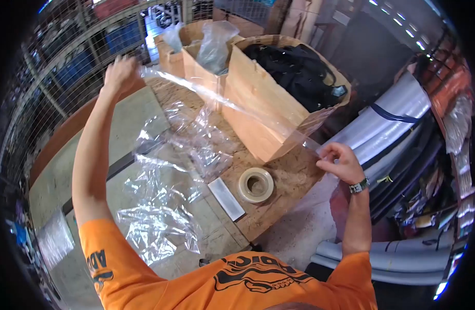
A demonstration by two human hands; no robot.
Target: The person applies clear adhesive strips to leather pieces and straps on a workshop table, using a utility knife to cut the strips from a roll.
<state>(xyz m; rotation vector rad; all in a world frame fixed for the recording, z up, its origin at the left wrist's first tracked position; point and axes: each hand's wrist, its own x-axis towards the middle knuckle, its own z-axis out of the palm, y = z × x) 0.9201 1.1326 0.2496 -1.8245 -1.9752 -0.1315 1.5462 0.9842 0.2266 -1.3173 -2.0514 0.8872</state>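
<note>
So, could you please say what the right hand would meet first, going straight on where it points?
Beyond the clear strip it pinches, the right hand would probably meet the large cardboard box; depth is unclear.

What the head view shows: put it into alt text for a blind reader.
Left hand and right hand hold a clear strip between them. Crumpled film and a roll lie on the table, near open boxes, one holding black material.
</note>
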